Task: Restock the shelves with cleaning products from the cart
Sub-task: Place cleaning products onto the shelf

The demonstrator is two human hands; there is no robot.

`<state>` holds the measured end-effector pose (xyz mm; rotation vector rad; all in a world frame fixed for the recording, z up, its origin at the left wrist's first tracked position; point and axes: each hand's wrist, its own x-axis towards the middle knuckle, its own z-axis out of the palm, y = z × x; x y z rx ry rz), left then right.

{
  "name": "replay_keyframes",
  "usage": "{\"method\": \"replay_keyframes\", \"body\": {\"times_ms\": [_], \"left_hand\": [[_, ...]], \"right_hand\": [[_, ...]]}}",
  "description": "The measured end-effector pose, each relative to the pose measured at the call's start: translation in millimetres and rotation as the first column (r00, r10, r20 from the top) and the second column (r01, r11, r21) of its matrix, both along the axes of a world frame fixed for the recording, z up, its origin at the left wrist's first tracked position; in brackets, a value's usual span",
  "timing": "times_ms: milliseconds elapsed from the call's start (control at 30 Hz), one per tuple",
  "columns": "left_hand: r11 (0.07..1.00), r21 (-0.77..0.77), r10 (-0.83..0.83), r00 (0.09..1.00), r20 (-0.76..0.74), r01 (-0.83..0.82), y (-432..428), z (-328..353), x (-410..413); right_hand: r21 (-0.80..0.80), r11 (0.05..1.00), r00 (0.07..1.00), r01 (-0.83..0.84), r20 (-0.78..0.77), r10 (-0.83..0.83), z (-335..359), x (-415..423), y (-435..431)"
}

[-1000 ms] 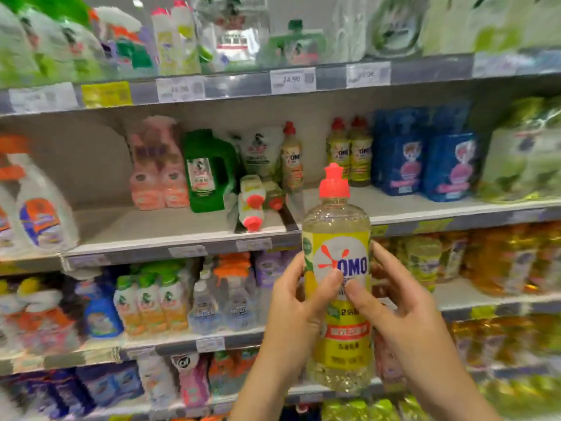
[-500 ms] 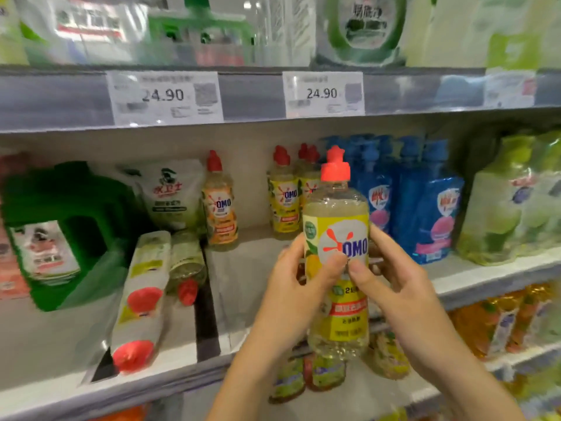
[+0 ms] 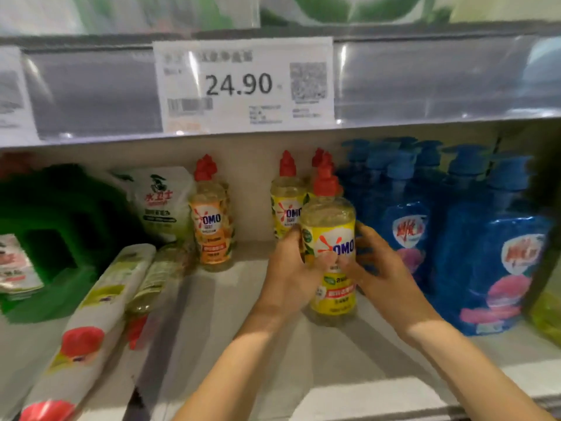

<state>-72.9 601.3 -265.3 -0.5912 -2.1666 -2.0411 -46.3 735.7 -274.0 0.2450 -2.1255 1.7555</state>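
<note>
A yellow-labelled OMO bottle [image 3: 332,238] with a red cap stands upright on the white shelf [image 3: 349,369], held between both hands. My left hand [image 3: 288,275] wraps its left side, thumb across the label. My right hand [image 3: 382,271] grips its right side. Directly behind it stand two or more matching yellow OMO bottles [image 3: 285,205]. An orange-labelled OMO bottle [image 3: 212,220] stands further left.
Blue pump bottles [image 3: 498,250] crowd the shelf just right of my right hand. Two bottles [image 3: 91,326] lie flat on the left, beside a green jug [image 3: 57,232] and a white pouch [image 3: 161,202]. The upper shelf edge carries a 24.90 price tag [image 3: 243,83].
Both hands have carried the yellow OMO bottle forward and down onto the shelf, in front of the matching bottles. The view has closed in on the shelf.
</note>
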Motion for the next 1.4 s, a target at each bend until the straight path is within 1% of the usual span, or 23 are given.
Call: {"method": "replay_keyframes", "body": {"times_ms": [167, 233, 300, 400, 467, 533, 633, 800, 967, 1133, 1233, 1333, 1400], "left_hand": [[0.997, -0.042, 0.07, 0.997, 0.014, -0.07, 11.2, -7.0, -25.3], [0.995, -0.075, 0.067, 0.998, 0.021, -0.065, 11.9, -8.2, -34.3], [0.992, -0.123, 0.043, 0.999, 0.026, -0.039, 12.1, -7.5, -43.2], [0.982, -0.186, 0.032, 0.999, 0.021, -0.028, 16.7, -5.6, -56.1], [0.978, -0.202, 0.055, 0.998, 0.018, -0.05, 21.8, -5.5, -62.8], [0.974, -0.211, 0.08, 0.997, -0.005, -0.079, 26.8, -6.8, -68.6], [0.972, -0.208, 0.097, 0.994, -0.058, -0.107, 30.9, -8.9, -76.3], [0.971, -0.213, 0.101, 0.993, -0.066, -0.112, 34.2, -10.6, -87.5], [0.959, -0.205, 0.173, 0.978, -0.117, -0.194, 41.4, -18.5, -94.5], [0.971, -0.132, 0.195, 0.98, -0.046, -0.199, 42.3, -20.9, -92.4], [0.966, -0.166, 0.201, 0.98, 0.0, -0.199, 39.3, -17.0, -89.2], [0.932, -0.24, 0.272, 0.962, -0.03, -0.271, 32.0, -10.9, -77.4], [0.938, -0.227, 0.271, 0.963, 0.008, -0.262, 26.3, -6.5, -64.2]], "right_hand": [[0.06, 0.998, 1.0, -0.006, 0.006, 0.005, -4.8, -21.9, 4.0], [0.124, 0.992, 1.0, 0.014, 0.013, -0.015, -7.0, -28.5, 3.8], [0.22, 0.973, 0.997, 0.067, 0.023, -0.074, -10.0, -35.6, 1.9], [0.434, 0.879, 0.975, 0.198, 0.003, -0.221, -11.0, -46.0, -3.4], [0.564, 0.798, 0.96, 0.212, 0.034, -0.279, -10.8, -51.0, -7.7], [0.646, 0.739, 0.942, 0.192, 0.091, -0.324, -10.1, -54.0, -11.9], [0.626, 0.765, 0.934, 0.152, 0.162, -0.318, -12.7, -53.6, -17.9], [0.615, 0.78, 0.947, 0.116, 0.168, -0.273, -21.5, -51.7, -21.6], [0.62, 0.773, 0.95, 0.134, 0.141, -0.278, -26.3, -50.6, -22.5], [0.544, 0.831, 0.97, 0.116, 0.119, -0.213, -27.2, -43.8, -15.9], [0.534, 0.839, 0.966, 0.102, 0.149, -0.212, -25.4, -44.6, -13.7], [0.437, 0.892, 0.961, 0.111, 0.181, -0.208, -20.0, -44.0, -13.8], [0.39, 0.913, 0.961, 0.118, 0.187, -0.203, -14.7, -38.4, -14.6]]}}
